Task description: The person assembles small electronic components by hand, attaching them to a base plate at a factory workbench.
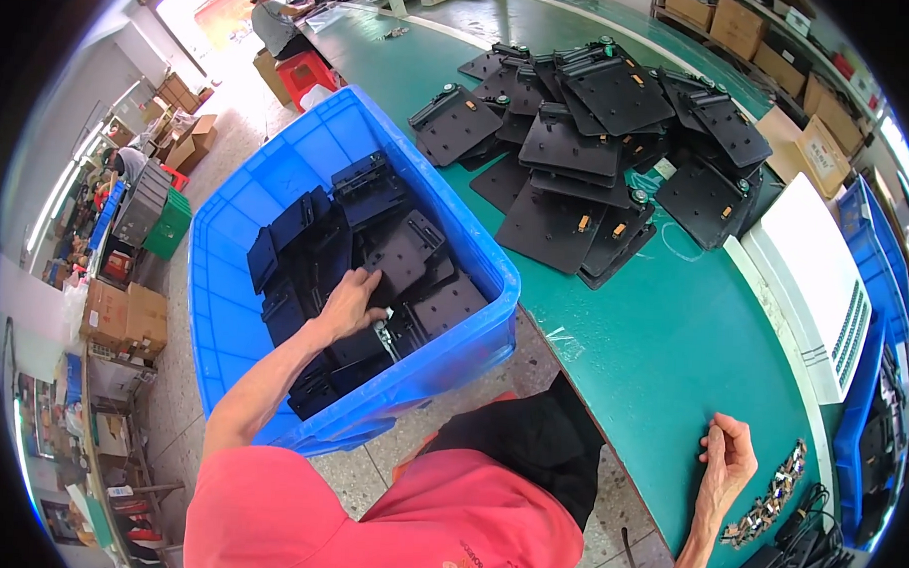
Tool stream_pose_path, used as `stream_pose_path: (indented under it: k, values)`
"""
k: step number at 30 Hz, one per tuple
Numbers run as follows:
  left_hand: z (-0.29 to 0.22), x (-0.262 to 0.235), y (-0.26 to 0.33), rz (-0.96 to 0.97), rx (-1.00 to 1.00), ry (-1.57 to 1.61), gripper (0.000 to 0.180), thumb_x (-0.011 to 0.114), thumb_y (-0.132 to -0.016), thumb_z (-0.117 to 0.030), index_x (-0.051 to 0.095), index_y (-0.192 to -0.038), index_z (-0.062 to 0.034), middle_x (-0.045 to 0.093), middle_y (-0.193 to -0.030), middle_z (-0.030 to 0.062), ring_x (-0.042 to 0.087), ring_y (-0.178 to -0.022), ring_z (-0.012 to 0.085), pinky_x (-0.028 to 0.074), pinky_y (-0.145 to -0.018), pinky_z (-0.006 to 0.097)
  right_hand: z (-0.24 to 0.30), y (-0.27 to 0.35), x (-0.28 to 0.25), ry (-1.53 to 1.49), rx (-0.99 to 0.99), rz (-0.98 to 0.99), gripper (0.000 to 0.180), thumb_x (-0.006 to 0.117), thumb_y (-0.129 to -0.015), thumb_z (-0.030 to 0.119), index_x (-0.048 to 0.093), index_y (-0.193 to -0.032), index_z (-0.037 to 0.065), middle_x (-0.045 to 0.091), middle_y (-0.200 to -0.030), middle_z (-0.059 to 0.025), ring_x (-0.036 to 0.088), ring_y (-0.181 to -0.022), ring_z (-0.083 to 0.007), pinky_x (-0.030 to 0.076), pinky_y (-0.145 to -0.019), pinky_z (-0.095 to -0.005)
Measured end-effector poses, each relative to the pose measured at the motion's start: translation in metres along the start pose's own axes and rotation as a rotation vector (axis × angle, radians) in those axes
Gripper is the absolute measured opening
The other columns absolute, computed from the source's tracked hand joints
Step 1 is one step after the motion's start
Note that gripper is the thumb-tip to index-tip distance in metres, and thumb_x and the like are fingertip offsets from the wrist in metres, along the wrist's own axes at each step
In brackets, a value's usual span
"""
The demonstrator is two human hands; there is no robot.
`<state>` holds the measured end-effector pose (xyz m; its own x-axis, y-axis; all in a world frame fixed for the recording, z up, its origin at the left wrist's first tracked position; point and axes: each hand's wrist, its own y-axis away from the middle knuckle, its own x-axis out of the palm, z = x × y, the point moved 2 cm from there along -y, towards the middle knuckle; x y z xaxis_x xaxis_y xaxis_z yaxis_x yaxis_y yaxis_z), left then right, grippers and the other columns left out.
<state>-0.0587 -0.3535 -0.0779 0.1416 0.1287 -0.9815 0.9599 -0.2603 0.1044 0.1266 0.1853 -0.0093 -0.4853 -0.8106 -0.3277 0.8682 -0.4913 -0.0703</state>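
My left hand [348, 306] reaches down into a large blue plastic bin [447, 199]. Its fingers and thumb close on the edge of a black flat plate [405, 257] with small holes, among several similar plates. Beside the thumb lies a silvery metal piece [385, 337]. Over the green table my right hand [729, 458] is loosely curled, with no object visible in its fingers. To its right runs a strip of small metal parts [767, 500]. More black plates [569, 148] with hinge-like bars and orange tabs are piled on the far part of the table.
The green table [663, 331] extends along my right side. A white panel [810, 286] lies at its right edge, near blue bins [867, 238] and shelved cartons [739, 29]. Black cables [811, 537] lie at lower right. Another person [275, 22] sits at the far end.
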Motion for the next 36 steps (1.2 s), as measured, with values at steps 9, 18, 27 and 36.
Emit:
stream_pose_path:
  k: [9, 18, 27, 36]
  values:
    - [0.017, -0.046, 0.042, -0.525, -0.062, 0.216, 0.022, 0.061, -0.084, -0.011, 0.066, -0.098, 0.0055, 0.067, -0.084, 0.0191, 0.066, -0.074, 0.0302, 0.053, -0.070, 0.038, 0.004, -0.001, 0.004, -0.039, -0.003, 0.025, 0.010, 0.062, -0.094, 0.006, 0.066, -0.102, 0.002, 0.061, -0.084, 0.0008, 0.056, -0.071, -0.0055, 0.042, -0.057, -0.0186]
    - [-0.106, -0.173, -0.017, -0.264, 0.154, 1.241, 0.023, 0.065, -0.091, -0.012, 0.068, -0.106, 0.0045, 0.070, -0.094, 0.0055, 0.063, -0.083, 0.0105, 0.049, -0.079, 0.025, 0.004, 0.000, 0.001, -0.103, -0.008, 0.044, 0.011, 0.064, -0.091, 0.005, 0.067, -0.101, 0.001, 0.061, -0.082, 0.0007, 0.056, -0.069, -0.0065, 0.043, -0.055, -0.0201]
    - [-0.365, -0.123, -0.097, 0.557, 0.797, 0.680, 0.024, 0.064, -0.082, -0.012, 0.070, -0.096, 0.0053, 0.068, -0.081, 0.0068, 0.060, -0.079, 0.0122, 0.048, -0.073, 0.028, 0.016, -0.003, -0.005, -0.395, 0.001, 0.217, 0.062, 0.063, -0.085, -0.001, 0.042, -0.143, 0.005, 0.058, -0.123, -0.0150, 0.063, -0.091, -0.0173, 0.056, -0.072, -0.0295]
    - [-0.479, -0.073, -0.129, 0.615, 0.856, 0.558, 0.044, 0.066, -0.081, -0.017, 0.063, -0.119, 0.0036, 0.070, -0.102, 0.0132, 0.065, -0.091, 0.0194, 0.051, -0.081, 0.032, 0.004, -0.004, -0.010, -0.395, 0.204, 0.053, 0.033, 0.068, -0.084, 0.000, 0.060, -0.115, -0.008, 0.062, -0.074, -0.0031, 0.062, -0.065, -0.0098, 0.054, -0.055, -0.0239]
